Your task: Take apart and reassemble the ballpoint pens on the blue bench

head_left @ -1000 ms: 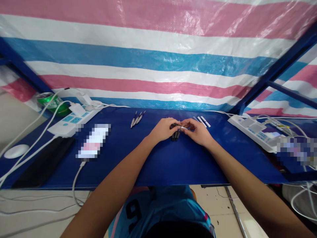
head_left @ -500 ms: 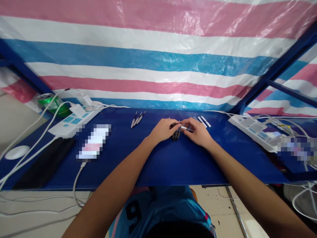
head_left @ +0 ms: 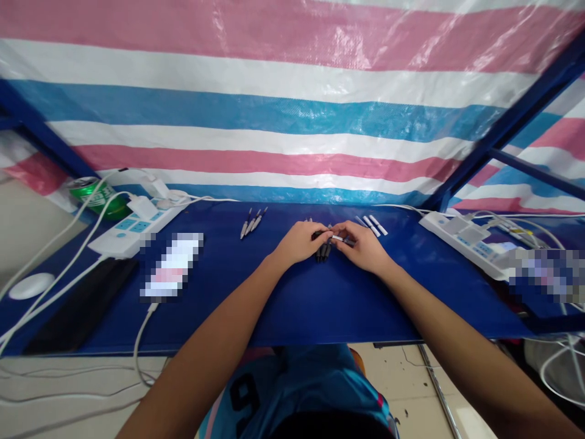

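Over the middle of the blue table, my left hand (head_left: 302, 241) is closed, with a dark pen part pinched between thumb and fingers. My right hand (head_left: 359, 244) is closed on a pen piece (head_left: 338, 238) with a white section and a dark end. The fingertips of both hands meet, and they partly hide how the two pieces join. Beneath them lie several black pen parts (head_left: 323, 253), side by side. Left of my hands are 3 grey pen pieces (head_left: 251, 225) with dark, thin ends. White pen tubes (head_left: 375, 224) lie just beyond my right hand.
A phone (head_left: 173, 265) on a cable and a dark flat strip (head_left: 82, 305) lie at left, near a white power strip (head_left: 137, 228) and a green can (head_left: 98, 198). Another power strip (head_left: 466, 244) with plugs is at right. Striped sheeting (head_left: 292, 110) hangs behind the table.
My hands stay together in nearly the same place. The white section between the fingers shows at a slightly different angle, and the view has shifted a little.
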Tool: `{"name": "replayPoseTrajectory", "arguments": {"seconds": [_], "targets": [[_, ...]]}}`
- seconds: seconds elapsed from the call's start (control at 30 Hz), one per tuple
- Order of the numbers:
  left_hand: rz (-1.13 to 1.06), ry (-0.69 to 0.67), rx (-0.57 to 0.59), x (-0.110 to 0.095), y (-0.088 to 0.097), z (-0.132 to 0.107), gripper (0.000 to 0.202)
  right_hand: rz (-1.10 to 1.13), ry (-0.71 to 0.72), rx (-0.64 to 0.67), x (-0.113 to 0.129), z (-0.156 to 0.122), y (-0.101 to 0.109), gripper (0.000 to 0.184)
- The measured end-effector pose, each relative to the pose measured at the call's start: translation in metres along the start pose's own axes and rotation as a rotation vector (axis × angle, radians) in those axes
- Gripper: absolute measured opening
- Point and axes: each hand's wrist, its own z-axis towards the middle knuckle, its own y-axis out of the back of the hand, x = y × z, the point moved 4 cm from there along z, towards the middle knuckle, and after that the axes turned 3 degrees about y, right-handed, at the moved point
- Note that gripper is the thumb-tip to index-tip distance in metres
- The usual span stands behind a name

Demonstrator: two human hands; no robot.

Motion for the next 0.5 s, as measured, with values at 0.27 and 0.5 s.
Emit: {"name": "replayPoseTrajectory", "arguments": {"seconds": [0.27, 0.5], "targets": [[0.002, 0.001, 0.023, 0.0015, -0.0014, 0.0006, 0.027, -0.004, 0.008, 0.05, 0.002, 0.0001, -0.0011, 0.025], [-0.014, -0.012, 0.057, 0.0025, -0.0013, 0.0005, 0.023, -0.013, -0.046, 0.182, -0.0028, -0.001, -0.004, 0.031]]}}
